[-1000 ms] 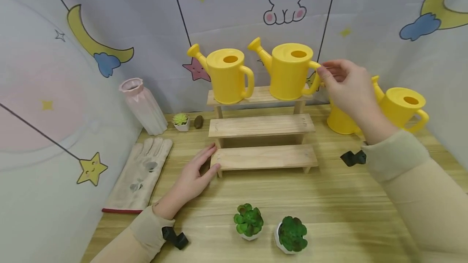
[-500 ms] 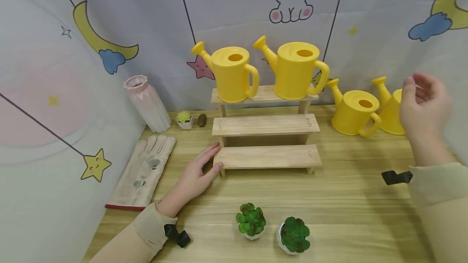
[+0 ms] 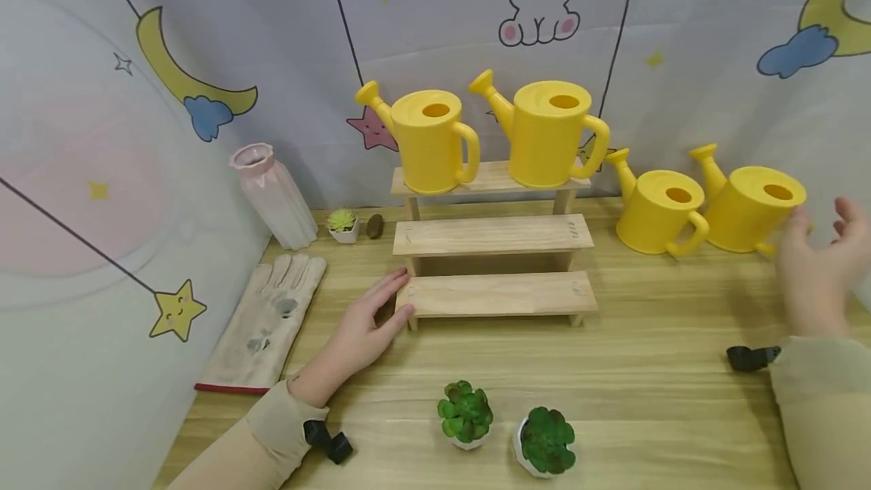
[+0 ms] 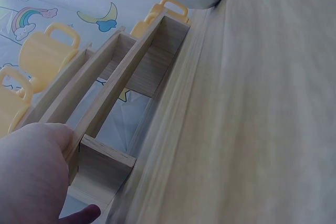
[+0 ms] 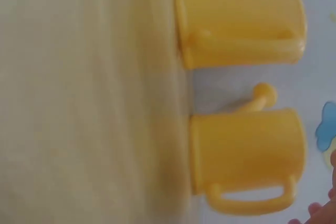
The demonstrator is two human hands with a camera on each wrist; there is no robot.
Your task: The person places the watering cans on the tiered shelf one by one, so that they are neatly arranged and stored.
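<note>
My left hand [image 3: 357, 335] rests against the left end of a stepped wooden stand [image 3: 497, 295], thumb and fingers at the lowest step. On the stand's top step are two yellow watering cans, the left one [image 3: 425, 150] and the right one [image 3: 544, 142], spouts to the left. To the right of the stand, another watering can [image 3: 655, 218] and the rightmost watering can [image 3: 745, 210] stand on the table. My right hand [image 3: 819, 271] is beside the rightmost can's handle, fingers loosely bent and apart from it in the right wrist view.
Two green potted succulents, the left one [image 3: 466, 414] and the right one [image 3: 547, 441], stand in front of the stand. To the left are a pink-white vase [image 3: 275, 199], a small potted plant [image 3: 343, 225], a dark stone [image 3: 375, 226] and a work glove [image 3: 265, 324].
My right hand has released the handle of the watering can on the top step's right side and moved right and down to the rightmost can. My left hand stays at the stand.
</note>
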